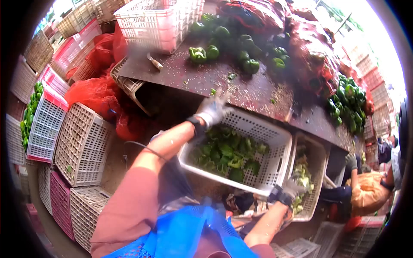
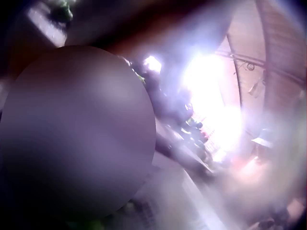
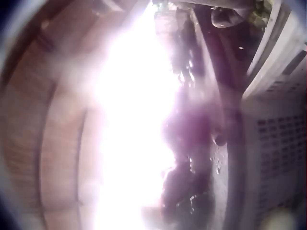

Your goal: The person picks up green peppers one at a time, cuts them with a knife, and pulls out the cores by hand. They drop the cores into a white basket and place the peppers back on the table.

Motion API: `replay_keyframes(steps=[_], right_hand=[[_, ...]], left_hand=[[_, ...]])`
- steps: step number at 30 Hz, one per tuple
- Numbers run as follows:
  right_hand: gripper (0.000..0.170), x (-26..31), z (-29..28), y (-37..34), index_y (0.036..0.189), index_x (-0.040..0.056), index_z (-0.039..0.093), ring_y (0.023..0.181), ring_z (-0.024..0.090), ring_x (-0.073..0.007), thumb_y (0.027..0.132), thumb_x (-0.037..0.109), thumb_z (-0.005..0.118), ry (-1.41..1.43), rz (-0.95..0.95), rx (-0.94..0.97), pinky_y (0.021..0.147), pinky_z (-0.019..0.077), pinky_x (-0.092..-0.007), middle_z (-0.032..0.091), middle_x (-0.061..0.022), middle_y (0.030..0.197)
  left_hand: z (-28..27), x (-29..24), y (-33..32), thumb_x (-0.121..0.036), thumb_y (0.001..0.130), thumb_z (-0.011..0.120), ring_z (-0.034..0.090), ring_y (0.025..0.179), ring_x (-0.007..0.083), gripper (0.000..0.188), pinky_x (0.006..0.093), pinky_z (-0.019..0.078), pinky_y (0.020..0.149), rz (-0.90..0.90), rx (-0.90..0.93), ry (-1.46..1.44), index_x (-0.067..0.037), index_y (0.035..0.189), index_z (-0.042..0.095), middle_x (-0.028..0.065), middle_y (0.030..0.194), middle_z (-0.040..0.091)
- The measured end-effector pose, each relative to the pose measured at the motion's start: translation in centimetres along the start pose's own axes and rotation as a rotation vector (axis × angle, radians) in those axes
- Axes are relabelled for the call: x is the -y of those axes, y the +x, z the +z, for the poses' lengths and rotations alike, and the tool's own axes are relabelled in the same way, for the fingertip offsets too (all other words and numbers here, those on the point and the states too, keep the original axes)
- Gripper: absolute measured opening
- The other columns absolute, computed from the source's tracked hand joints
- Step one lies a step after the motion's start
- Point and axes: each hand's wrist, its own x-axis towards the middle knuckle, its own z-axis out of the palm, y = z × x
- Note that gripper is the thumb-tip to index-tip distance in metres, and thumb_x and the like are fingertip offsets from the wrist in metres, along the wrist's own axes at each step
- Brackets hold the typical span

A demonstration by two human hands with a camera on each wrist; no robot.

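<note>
In the head view my gloved left hand [image 1: 214,109], fingers spread, is at the back left rim of a white perforated crate [image 1: 282,150]. Green pepper pieces [image 1: 226,150] lie inside the crate. My gloved right hand [image 1: 292,191] is blurred at the crate's front right corner, fingers loosely extended, beside a second crate [image 1: 318,172] holding pale green scraps [image 1: 303,176]. Whether either hand touches a rim is unclear. A grey round shape [image 2: 79,134] covers much of the left wrist view. The right wrist view shows a crate wall [image 3: 278,158] but no clear hand.
A dark table [image 1: 172,75] behind the crate bears whole green peppers [image 1: 251,66], a knife [image 1: 155,63], a white basket [image 1: 150,26] and red net sacks [image 1: 314,51]. Stacked crates [image 1: 81,144] and red netting [image 1: 92,92] stand left. Another person [image 1: 370,191] is at the right.
</note>
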Motion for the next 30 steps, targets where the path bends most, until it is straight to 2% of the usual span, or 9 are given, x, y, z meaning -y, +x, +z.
replay_keyframes(steps=[4,7,11,13,20,22,25,27,30], right_hand=[[0.033,11.6,3.0,0.0,0.111,0.002,0.058,0.087,0.06,-0.0177,0.098,0.031,0.047,0.736,1.08,-0.101,0.071,0.0526,-0.0266,0.064,-0.0081,0.098],[0.025,10.6,6.3,-2.9,0.107,0.0052,0.059,0.078,0.06,-0.013,0.099,0.027,0.051,0.329,0.609,0.601,0.065,0.0489,-0.0255,0.06,-0.0042,0.089],[0.03,14.1,11.1,-7.9,0.116,0.0051,0.059,0.083,0.063,-0.0137,0.099,0.029,0.052,-0.141,-0.294,0.709,0.071,0.05,-0.0263,0.063,-0.0047,0.097],[0.031,15.7,12.4,-9.4,0.118,0.0035,0.059,0.084,0.063,-0.0136,0.097,0.026,0.054,0.192,0.529,0.794,0.073,0.0502,-0.0259,0.064,-0.0054,0.1],[0.037,18.4,16.5,-13.9,0.128,0.0021,0.054,0.087,0.059,-0.0107,0.096,0.022,0.057,0.176,-0.006,1.087,0.075,0.0487,-0.0241,0.061,-0.0006,0.101],[0.047,22.2,19.4,-13.5,0.136,0.0055,0.046,0.088,0.059,-0.0128,0.096,0.028,0.057,0.275,0.658,1.079,0.078,0.05,-0.0306,0.059,-0.0018,0.103],[0.052,21.9,24.4,-14.1,0.139,0.0097,0.041,0.089,0.06,-0.0166,0.095,0.033,0.057,0.428,0.747,0.985,0.079,0.051,-0.0371,0.058,-0.0048,0.109],[0.049,18.6,27.6,-14.6,0.134,0.0125,0.047,0.091,0.062,-0.022,0.093,0.035,0.06,0.705,1.1,1.037,0.079,0.0523,-0.0393,0.058,-0.0071,0.114],[0.042,12.9,28.2,-14.9,0.126,0.0143,0.055,0.096,0.063,-0.0244,0.092,0.039,0.055,0.65,0.912,0.885,0.08,0.0536,-0.0397,0.063,-0.0079,0.107]], left_hand=[[-5.9,7.3,10.0,-0.059,0.082,0.063,0.047,0.128,0.0365,0.079,0.0458,0.0439,0.096,-0.265,-0.342,0.266,-0.025,0.148,0.035,0.0149,0.155,0.025],[-8.2,12.6,16.0,-0.055,0.084,0.065,0.049,0.128,0.0368,0.081,0.0451,0.0434,0.098,-0.303,-0.24,0.409,-0.03,0.151,0.026,0.0153,0.156,0.023],[-7.1,16.1,20.0,-0.029,0.078,0.074,0.06,0.115,0.035,0.071,0.0454,0.0512,0.093,-0.299,-0.141,0.303,-0.026,0.141,0.041,0.0167,0.148,0.03],[-6.1,16.2,20.7,-0.019,0.076,0.073,0.061,0.113,0.0349,0.068,0.0448,0.0515,0.092,-0.273,-0.249,0.233,-0.026,0.137,0.045,0.0161,0.149,0.028],[-4.4,11.9,13.5,-0.011,0.064,0.082,0.061,0.103,0.0341,0.064,0.038,0.053,0.091,0.213,-0.064,0.074,-0.019,0.122,0.058,0.0116,0.121,0.048],[-1.6,9.3,10.0,-0.007,0.068,0.076,0.062,0.096,0.0318,0.046,0.0355,0.0538,0.084,0.44,-0.166,-0.049,-0.018,0.111,0.063,0.012,0.114,0.05],[5.2,6.2,8.1,-0.014,0.075,0.074,0.063,0.093,0.0293,0.034,0.0373,0.0543,0.078,0.374,0.008,-0.602,-0.014,0.106,0.063,0.0133,0.1,0.059],[4.8,2.2,5.1,-0.019,0.077,0.072,0.063,0.094,0.0311,0.04,0.0395,0.0538,0.079,0.51,0.083,-0.137,-0.011,0.113,0.057,0.0166,0.104,0.06],[2.4,-2.3,-0.3,-0.024,0.073,0.079,0.055,0.109,0.0327,0.064,0.0399,0.05,0.089,0.575,-0.158,-0.278,-0.013,0.129,0.049,0.0179,0.121,0.052]])
